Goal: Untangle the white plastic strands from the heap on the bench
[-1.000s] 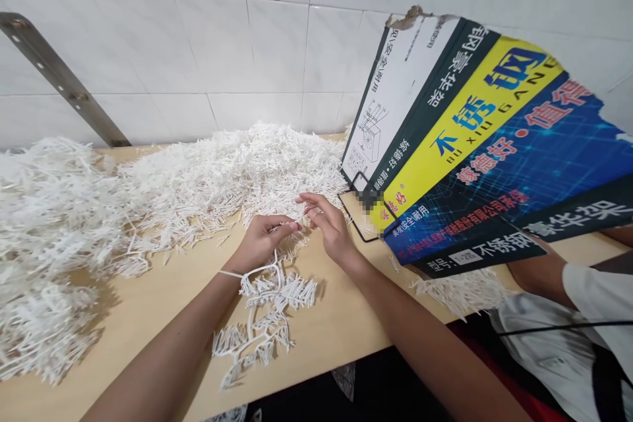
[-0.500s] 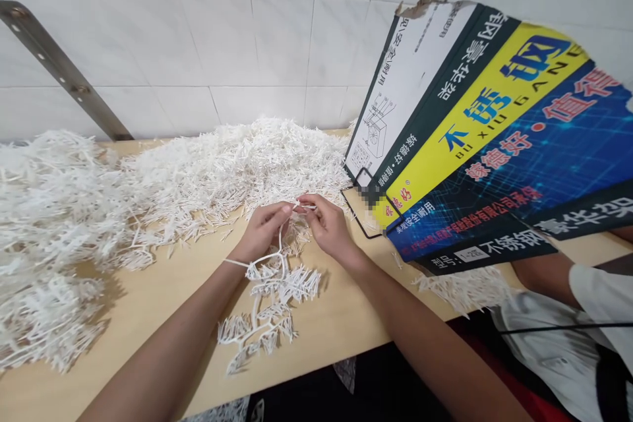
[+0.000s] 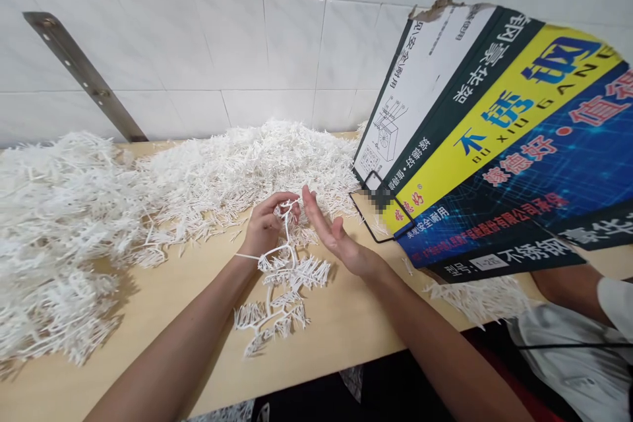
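Left hand: the person's bare left hand (image 3: 266,227) was curled closed, thumb and fingers gathered around the upper end of a white, branching, plastic-looking strand with comb-like tufts (image 3: 312,271).
Right hand: the bare right hand (image 3: 342,242) was spread, fingers extended and thumb apart, with nothing seen in its grasp. Its fingertips stood just beside those of the left hand; contact with the strand could not be told.
Tufted strand: ran from the left hand toward the near side, between the two forearms, over a pale wood-coloured tabletop (image 3: 158,303). One thin offshoot reached across the left wrist.
Main pile: a long, loose heap of similar white tufted pieces (image 3: 237,175) lay beyond the hands, along the far edge, and spread toward the near left.
Small pile: a lower heap of white pieces (image 3: 487,297) lay at the right, below the carton.
Carton: a torn printed cardboard box in yellow, blue, dark green and white (image 3: 459,165) stood tilted at the right.
Wire frame: a thin black frame (image 3: 380,241) sat at the carton's near left corner.
Wall: white glossy tiles (image 3: 281,33) rose at the far side, with a slotted metal bracket (image 3: 86,76) at the left.
Co-worker: a white sleeve (image 3: 616,303) showed at the far right.
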{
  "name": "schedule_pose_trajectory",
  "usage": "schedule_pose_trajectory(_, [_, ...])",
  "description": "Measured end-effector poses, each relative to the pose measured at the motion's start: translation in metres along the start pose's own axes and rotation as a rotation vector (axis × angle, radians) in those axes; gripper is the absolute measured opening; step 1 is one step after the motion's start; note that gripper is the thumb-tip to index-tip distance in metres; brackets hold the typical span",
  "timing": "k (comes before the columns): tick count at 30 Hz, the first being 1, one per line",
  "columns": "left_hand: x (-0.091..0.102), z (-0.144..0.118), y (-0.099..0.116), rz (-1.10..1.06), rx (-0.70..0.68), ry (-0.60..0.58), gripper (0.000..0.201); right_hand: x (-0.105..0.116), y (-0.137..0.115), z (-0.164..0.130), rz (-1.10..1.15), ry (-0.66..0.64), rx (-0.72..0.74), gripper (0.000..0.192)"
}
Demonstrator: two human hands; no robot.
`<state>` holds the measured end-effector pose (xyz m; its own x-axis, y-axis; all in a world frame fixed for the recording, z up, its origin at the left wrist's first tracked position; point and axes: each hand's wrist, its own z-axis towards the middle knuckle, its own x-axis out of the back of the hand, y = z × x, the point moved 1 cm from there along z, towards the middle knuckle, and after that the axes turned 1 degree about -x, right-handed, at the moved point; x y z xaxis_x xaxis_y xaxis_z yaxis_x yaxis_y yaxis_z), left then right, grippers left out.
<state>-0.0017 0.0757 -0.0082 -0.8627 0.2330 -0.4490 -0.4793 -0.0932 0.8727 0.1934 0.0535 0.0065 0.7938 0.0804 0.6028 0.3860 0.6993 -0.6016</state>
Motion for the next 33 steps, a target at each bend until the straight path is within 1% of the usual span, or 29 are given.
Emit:
schedule_pose_trajectory(1, [-0.001, -0.001, -0.001, 0.076, 0.0, 0.024, 0.054, 0.0, 0.0, 0.001, 0.011, 0.024, -0.001, 0.063])
schedule_pose_trajectory(3, [-0.003, -0.002, -0.001, 0.214, -0.033, 0.048, 0.055, 0.001, 0.001, 0.003, 0.112, 0.057, -0.032, 0.065])
schedule_pose_trajectory(4, [-0.004, -0.003, -0.002, 0.263, -0.057, 0.037, 0.056, 0.002, 0.002, 0.004, 0.171, 0.068, -0.054, 0.063])
schedule_pose_trajectory(6, [-0.007, -0.004, -0.003, 0.32, -0.09, -0.021, 0.059, 0.003, 0.004, 0.006, 0.233, 0.093, -0.089, 0.056])
schedule_pose_trajectory(8, [-0.009, -0.005, -0.004, 0.364, -0.108, -0.079, 0.063, 0.003, 0.004, 0.007, 0.207, 0.115, -0.078, 0.048])
schedule_pose_trajectory(11, [-0.011, -0.006, -0.006, 0.449, -0.131, -0.1, 0.068, 0.002, 0.001, 0.008, 0.085, 0.116, 0.031, 0.036])
schedule_pose_trajectory(13, [-0.011, -0.007, -0.006, 0.483, -0.105, -0.112, 0.069, 0.002, 0.001, 0.009, 0.042, 0.135, 0.072, 0.021])
schedule_pose_trajectory(14, [-0.012, -0.007, -0.006, 0.491, -0.077, -0.124, 0.069, 0.003, 0.001, 0.009, 0.037, 0.157, 0.069, 0.016])
schedule_pose_trajectory(15, [-0.012, -0.008, -0.005, 0.495, -0.042, -0.14, 0.069, 0.004, 0.002, 0.01, 0.041, 0.18, 0.056, 0.014])
schedule_pose_trajectory(17, [-0.013, -0.009, -0.004, 0.494, 0.024, -0.158, 0.067, 0.006, 0.004, 0.009, 0.066, 0.226, 0.006, 0.015])
schedule_pose_trajectory(19, [-0.014, -0.009, -0.001, 0.479, 0.075, -0.141, 0.063, 0.01, 0.007, 0.008, 0.096, 0.268, -0.07, 0.014])
schedule_pose_trajectory(20, [-0.014, -0.009, -0.001, 0.456, 0.096, -0.123, 0.059, 0.011, 0.009, 0.007, 0.114, 0.293, -0.111, 0.012])
schedule_pose_trajectory(22, [-0.015, -0.009, 0.0, 0.401, 0.126, -0.08, 0.046, 0.014, 0.013, 0.006, 0.167, 0.327, -0.189, 0.011])
schedule_pose_trajectory(24, [-0.015, -0.008, -0.001, 0.377, 0.142, -0.044, 0.033, 0.015, 0.017, 0.005, 0.254, 0.306, -0.234, 0.018])
schedule_pose_trajectory(25, [-0.014, -0.008, -0.001, 0.379, 0.14, -0.028, 0.031, 0.015, 0.019, 0.005, 0.3, 0.281, -0.248, 0.026])
schedule_pose_trajectory(27, [-0.013, -0.006, -0.003, 0.386, 0.133, 0.011, 0.034, 0.014, 0.021, 0.005, 0.36, 0.236, -0.274, 0.04])
schedule_pose_trajectory(28, [-0.013, -0.006, -0.004, 0.379, 0.131, 0.03, 0.037, 0.014, 0.021, 0.005, 0.367, 0.223, -0.289, 0.041])
schedule_pose_trajectory(29, [-0.013, -0.005, -0.005, 0.368, 0.129, 0.047, 0.039, 0.013, 0.021, 0.005, 0.362, 0.214, -0.306, 0.037])
schedule_pose_trajectory(31, [-0.013, -0.004, -0.006, 0.348, 0.127, 0.069, 0.041, 0.01, 0.019, 0.006, 0.327, 0.185, -0.325, 0.022])
schedule_pose_trajectory(32, [-0.013, -0.004, -0.007, 0.348, 0.123, 0.071, 0.042, 0.009, 0.019, 0.006, 0.302, 0.163, -0.322, 0.02])
schedule_pose_trajectory(33, [-0.013, -0.003, -0.007, 0.354, 0.117, 0.07, 0.042, 0.007, 0.018, 0.006, 0.272, 0.144, -0.311, 0.021])
